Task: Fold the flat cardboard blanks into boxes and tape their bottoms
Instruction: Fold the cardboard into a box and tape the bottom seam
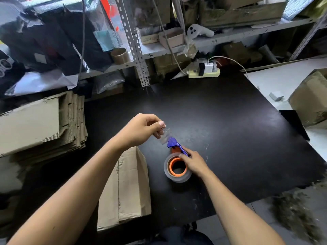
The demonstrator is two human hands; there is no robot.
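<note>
On the black tabletop, near centre: clear tape roll with orange core lying flat. Right hand grips its blue dispenser; left hand pinches the pulled-out transparent tape end. Folded brown cardboard box near left; flat cardboard blanks stacked far left.

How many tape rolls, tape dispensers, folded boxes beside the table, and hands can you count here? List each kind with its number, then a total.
Tape rolls: 1
Tape dispensers: 1
Folded boxes beside the table: 1
Hands: 2, left hand and right hand
Total: 5
</note>
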